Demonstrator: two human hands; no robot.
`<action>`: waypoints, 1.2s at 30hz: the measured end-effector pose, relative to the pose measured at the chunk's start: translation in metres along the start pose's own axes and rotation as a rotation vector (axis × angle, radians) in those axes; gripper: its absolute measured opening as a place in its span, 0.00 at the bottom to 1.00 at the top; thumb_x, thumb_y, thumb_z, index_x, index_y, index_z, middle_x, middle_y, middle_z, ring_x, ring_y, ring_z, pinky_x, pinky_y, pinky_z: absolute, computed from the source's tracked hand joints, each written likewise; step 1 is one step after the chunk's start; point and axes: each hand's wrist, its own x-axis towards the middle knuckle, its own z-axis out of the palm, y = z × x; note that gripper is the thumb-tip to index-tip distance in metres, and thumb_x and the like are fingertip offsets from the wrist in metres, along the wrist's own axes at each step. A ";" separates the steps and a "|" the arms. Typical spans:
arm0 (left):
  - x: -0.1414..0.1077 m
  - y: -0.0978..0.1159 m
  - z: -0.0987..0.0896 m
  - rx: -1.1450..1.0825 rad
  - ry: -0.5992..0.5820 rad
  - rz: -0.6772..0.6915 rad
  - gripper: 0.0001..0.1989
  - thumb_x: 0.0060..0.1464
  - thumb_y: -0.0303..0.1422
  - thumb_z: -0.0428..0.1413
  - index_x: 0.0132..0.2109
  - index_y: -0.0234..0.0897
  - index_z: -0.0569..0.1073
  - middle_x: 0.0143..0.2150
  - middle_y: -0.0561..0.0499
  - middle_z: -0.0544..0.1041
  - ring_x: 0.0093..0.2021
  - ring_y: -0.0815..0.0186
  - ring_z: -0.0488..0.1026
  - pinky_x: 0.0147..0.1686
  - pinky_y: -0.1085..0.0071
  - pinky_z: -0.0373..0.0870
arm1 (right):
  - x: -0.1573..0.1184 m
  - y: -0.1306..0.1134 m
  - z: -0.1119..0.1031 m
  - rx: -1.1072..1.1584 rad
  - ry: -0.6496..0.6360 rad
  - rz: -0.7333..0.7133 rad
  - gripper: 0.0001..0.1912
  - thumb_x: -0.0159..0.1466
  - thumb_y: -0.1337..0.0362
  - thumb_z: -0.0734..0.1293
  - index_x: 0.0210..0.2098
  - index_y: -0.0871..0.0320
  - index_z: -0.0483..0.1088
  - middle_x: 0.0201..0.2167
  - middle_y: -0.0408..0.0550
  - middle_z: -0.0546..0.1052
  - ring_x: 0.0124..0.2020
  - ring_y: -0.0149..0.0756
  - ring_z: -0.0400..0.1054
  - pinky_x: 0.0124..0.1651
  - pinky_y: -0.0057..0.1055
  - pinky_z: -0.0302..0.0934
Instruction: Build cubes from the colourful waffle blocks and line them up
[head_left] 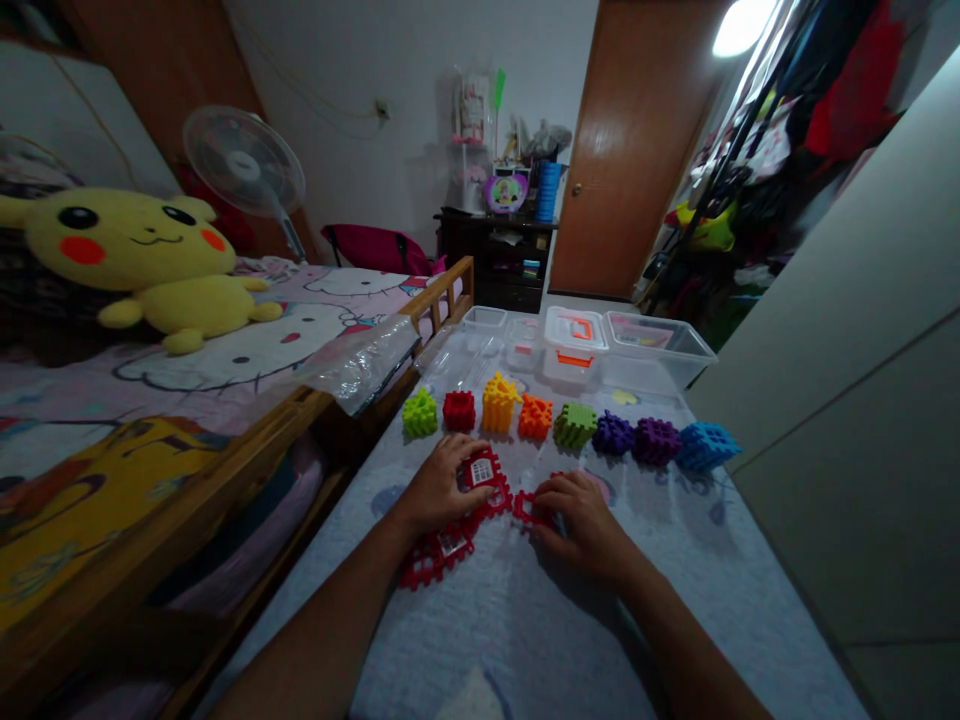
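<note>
My left hand [446,485] has its fingers and thumb on a red notched piece with a white label [482,472], near the middle of the cloth-covered table. Under and beside that wrist lie more red notched pieces [439,553], one bearing a label. To the right, my right hand [577,515] pinches a smaller red piece [525,508], whose left edge is close to the labelled piece; whether they touch is unclear. Behind the hands stands a row of coloured blocks, among them a yellow one [499,403], an orange one [535,417] and a blue one [706,446].
Clear plastic bins [660,345] and a lidded box with orange latches [576,340] stand at the table's [510,640] far end. A wooden bed rail [300,410] runs along the left, with a plastic bag [360,365] over it. A white cabinet [862,450] borders the right.
</note>
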 end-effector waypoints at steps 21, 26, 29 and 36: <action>-0.003 0.008 -0.002 0.000 -0.016 0.009 0.25 0.45 0.36 0.64 0.52 0.40 0.71 0.49 0.47 0.72 0.52 0.57 0.68 0.54 0.57 0.64 | -0.007 -0.003 0.001 -0.118 -0.012 0.080 0.20 0.53 0.64 0.69 0.47 0.55 0.69 0.44 0.51 0.69 0.46 0.45 0.60 0.56 0.45 0.52; -0.004 0.006 -0.001 0.000 -0.010 0.007 0.26 0.45 0.37 0.64 0.53 0.41 0.70 0.49 0.47 0.72 0.52 0.57 0.68 0.55 0.57 0.64 | -0.003 -0.006 0.006 -0.109 0.004 0.080 0.14 0.53 0.64 0.69 0.40 0.56 0.69 0.41 0.49 0.68 0.43 0.43 0.60 0.53 0.44 0.53; -0.004 0.005 -0.001 -0.001 -0.012 0.003 0.26 0.45 0.37 0.63 0.53 0.40 0.70 0.50 0.47 0.72 0.52 0.57 0.68 0.55 0.57 0.64 | -0.001 0.001 0.005 -0.096 0.029 0.086 0.14 0.50 0.62 0.71 0.35 0.57 0.67 0.37 0.48 0.68 0.40 0.43 0.60 0.47 0.41 0.55; -0.004 0.005 -0.001 -0.003 -0.030 0.015 0.25 0.46 0.37 0.63 0.52 0.40 0.70 0.48 0.47 0.73 0.51 0.57 0.68 0.54 0.58 0.65 | -0.002 0.039 -0.018 -0.082 0.212 0.237 0.19 0.53 0.62 0.70 0.43 0.60 0.67 0.40 0.52 0.71 0.41 0.44 0.61 0.46 0.40 0.57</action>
